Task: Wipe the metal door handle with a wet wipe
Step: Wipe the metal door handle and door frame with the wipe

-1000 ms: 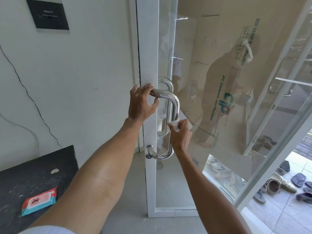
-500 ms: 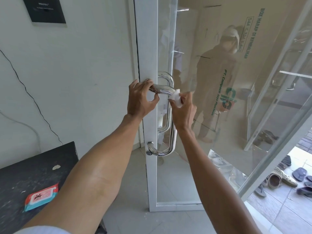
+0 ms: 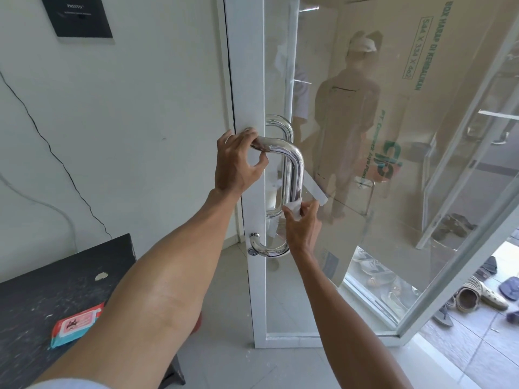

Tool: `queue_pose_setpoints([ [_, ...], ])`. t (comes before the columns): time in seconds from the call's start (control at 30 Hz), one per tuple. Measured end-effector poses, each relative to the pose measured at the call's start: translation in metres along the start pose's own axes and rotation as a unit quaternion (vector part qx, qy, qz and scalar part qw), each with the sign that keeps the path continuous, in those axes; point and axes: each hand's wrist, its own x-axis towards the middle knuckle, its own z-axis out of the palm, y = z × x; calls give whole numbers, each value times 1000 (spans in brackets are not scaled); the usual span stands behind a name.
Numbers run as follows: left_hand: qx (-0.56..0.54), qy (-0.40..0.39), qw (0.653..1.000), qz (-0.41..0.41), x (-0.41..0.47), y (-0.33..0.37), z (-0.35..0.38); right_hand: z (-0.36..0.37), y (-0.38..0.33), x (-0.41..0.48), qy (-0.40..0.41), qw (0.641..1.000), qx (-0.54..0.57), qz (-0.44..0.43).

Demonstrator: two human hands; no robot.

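**Wipe now low on the handle bar**

Since half a sec ago the right hand (image 3: 303,223) has dropped from the top bend of the door handle (image 3: 295,175) to the lower part of its upright bar; camera view has shifted a bit too, left hand (image 3: 238,161) hasn't moved off the top.

Nearest: black desk (image 3: 33,310) at bottom left, scuffed w/ white marks. A red-and-teal pack of wipes (image 3: 75,324) lies flat near the desk's right edge, just beside the left forearm, which crosses over that edge.

Further out, both arms reach to the white door frame (image 3: 247,80). Left hand is curled round the handle's top horizontal arm, close to the frame, fingers over and thumb under, gripping it. Right hand pinches a folded white wet wipe (image 3: 293,207) between thumb and fingertips and presses it against the right side of the upright bar, above the lower curve. Handle is shiny chrome, D-shaped, fixed to the frame top and bottom; a second matching handle shows through the glass (image 3: 351,248) behind it.

Beyond: glass pane reflects a standing person, and a cardboard box (image 3: 449,66) w/ green print sits behind it. Sandals and shoes (image 3: 477,296) lie on the tiles at far right. Up on the wall (image 3: 126,108), top left, a dark plaque (image 3: 77,16) and a thin black cable.
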Motion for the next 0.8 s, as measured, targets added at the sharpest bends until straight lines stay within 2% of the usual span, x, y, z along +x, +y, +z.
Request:
queue_pose_setpoints([
  [0.47,-5,13,1000,5,2,-5,6,13,64,-27,-42,994,-61,77],
  [0.67,-8,19,1000,6,1,-4,6,24,79,-43,-12,986,-32,162],
  [0.8,-6,24,1000,2,0,-3,5,35,73,-52,26,965,40,256],
])
